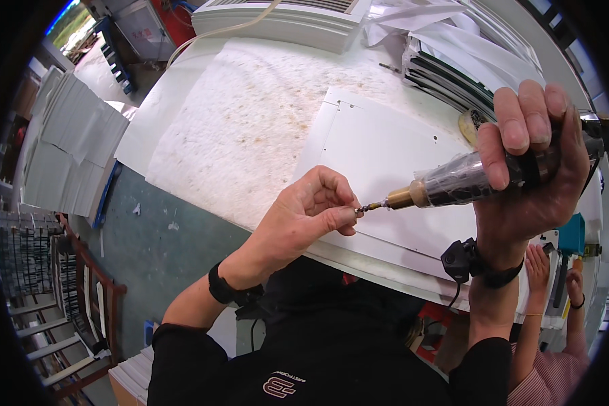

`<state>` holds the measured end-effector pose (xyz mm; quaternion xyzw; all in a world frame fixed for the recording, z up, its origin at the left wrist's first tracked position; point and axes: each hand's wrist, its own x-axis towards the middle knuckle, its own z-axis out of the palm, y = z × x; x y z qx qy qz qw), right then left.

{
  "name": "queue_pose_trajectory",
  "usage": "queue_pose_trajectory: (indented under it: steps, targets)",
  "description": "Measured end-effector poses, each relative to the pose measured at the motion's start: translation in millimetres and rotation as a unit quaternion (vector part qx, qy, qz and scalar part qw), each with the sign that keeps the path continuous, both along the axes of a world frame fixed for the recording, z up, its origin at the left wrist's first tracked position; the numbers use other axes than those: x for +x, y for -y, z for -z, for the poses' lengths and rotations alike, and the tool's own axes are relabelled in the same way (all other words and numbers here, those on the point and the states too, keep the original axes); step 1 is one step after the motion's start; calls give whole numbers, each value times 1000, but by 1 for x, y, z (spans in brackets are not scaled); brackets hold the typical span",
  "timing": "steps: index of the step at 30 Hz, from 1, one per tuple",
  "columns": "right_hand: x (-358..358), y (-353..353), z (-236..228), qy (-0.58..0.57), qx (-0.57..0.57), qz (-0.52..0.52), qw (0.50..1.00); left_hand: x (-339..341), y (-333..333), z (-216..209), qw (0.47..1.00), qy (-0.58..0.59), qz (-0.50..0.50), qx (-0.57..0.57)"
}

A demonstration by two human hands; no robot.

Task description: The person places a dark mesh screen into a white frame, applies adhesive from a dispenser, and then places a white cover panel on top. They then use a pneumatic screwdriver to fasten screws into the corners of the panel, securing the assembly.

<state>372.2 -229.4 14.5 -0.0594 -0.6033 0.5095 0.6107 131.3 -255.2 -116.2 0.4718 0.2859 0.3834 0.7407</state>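
Note:
My right hand is wrapped around a power screwdriver with a plastic-covered body and a brass-coloured nose. The tool lies almost level and points left. At the end of its bit, my left hand pinches a tiny dark piece that looks like a screw; the fingertips partly hide it. Beneath both hands is a flat white panel with small dark holes along its edges. The bit appears to be above the panel, not against it.
A white padded sheet covers the worktable. White louvred frames stand at the back, with wrapped panels at the back right. Stacked white boards stand left. Another person's hand shows at the lower right.

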Motion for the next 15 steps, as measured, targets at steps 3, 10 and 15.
queue_pose_trajectory:
  steps: [3,10,15]
  targets:
    - [-12,-12,-1,26,13,-10,1000,-3,-3,-2,994,-64,-54,74]
    - [-63,-55,2,90,8,63,994,-16,-43,-7,915,-274,-107,276]
    - [-87,-57,-5,123,-74,105,984,-20,-59,2,895,-322,-104,289]
